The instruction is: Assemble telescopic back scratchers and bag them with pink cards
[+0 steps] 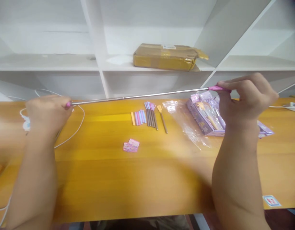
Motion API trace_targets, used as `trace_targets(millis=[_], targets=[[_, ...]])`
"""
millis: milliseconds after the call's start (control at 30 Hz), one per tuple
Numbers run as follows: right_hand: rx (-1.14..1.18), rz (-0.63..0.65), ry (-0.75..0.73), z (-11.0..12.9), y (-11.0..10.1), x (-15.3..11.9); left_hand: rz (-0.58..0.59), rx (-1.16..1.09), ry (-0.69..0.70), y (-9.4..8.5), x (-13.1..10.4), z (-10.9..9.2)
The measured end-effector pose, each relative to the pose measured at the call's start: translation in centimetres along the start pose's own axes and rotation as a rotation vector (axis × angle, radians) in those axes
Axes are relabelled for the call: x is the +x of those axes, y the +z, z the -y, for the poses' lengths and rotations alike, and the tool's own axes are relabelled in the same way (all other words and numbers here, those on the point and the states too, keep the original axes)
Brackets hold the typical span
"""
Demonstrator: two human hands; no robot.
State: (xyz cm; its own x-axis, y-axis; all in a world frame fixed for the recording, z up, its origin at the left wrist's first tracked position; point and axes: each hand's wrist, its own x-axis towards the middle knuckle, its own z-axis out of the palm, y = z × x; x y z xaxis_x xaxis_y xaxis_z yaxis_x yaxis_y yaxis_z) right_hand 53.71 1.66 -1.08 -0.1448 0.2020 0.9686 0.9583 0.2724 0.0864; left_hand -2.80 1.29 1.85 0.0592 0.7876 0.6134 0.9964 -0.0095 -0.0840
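Note:
A telescopic back scratcher (137, 96) is stretched out long between my hands, its thin metal rod slanting slightly up to the right above the table. My left hand (49, 111) is closed around its left end, where a bit of pink shows; the rest of that end is hidden in the fist. With thumb and fingers, my right hand (248, 92) pinches the pink piece at the other end. Below the rod lie several back scratcher heads with dark rods (151, 116), one with an orange claw (163, 118) a little apart. Several coloured handle sleeves (138, 118) lie left of them.
Small pink cards (131, 145) lie mid-table. At right, an open purple box (201, 119) holds wrapped scratchers, with clear plastic wrapping (185, 123) beside it. A torn cardboard box (165, 57) sits on the white shelf. A white cable (82, 123) loops at left.

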Motion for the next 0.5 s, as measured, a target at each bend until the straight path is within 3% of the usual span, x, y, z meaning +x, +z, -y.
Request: trace_targets(millis=[167,300,500], targets=[[0.023,0.167,0.145,1.0,-1.1,0.7,-0.004,-0.059,0.008,0.3,0.2,1.4],[0.075,0.129,0.173,0.1,-2.2,0.8,-0.053,-0.096,-0.023,0.2,0.5,2.9],[-0.059,0.059,0.212,-2.6,-2.4,0.5,-0.025,-0.095,-0.073,-0.1,0.5,3.9]])
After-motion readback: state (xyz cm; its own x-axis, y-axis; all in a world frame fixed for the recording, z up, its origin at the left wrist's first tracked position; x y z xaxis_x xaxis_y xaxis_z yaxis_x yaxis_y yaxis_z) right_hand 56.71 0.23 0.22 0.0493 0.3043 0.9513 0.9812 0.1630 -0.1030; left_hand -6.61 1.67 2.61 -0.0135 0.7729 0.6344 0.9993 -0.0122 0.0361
